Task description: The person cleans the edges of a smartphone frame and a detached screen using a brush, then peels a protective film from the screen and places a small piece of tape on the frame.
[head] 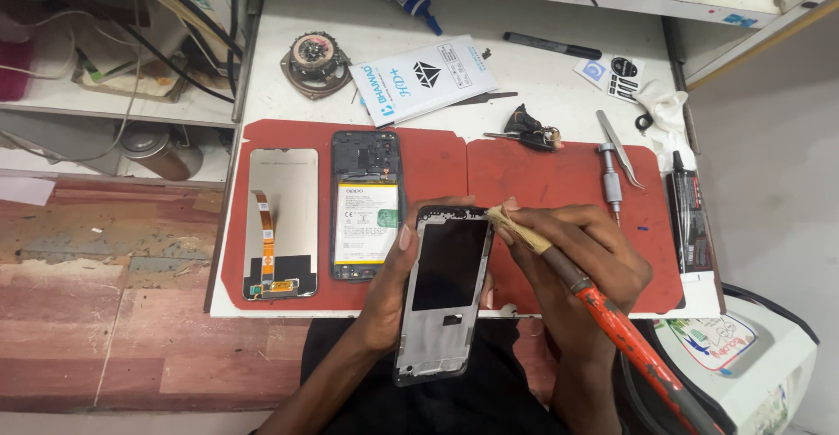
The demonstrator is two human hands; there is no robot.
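My left hand (384,291) grips a phone frame (444,293) by its left edge, thumb on the front, holding it tilted above the near edge of the tabletop (542,76). My right hand (577,256) is closed around a brush (559,264) with a red handle; its pale bristles touch the frame's top right corner. On the red mat (559,177), to the left, lie an opened phone (366,205) showing its battery and, further left, a screen panel (281,223) face down with an orange flex cable. Behind the mat sit a white box (423,78), a round speaker (315,63) and a black marker (551,46). Right of my hand lie a screwdriver (611,180), tweezers (619,146) and a glue tube (689,208).
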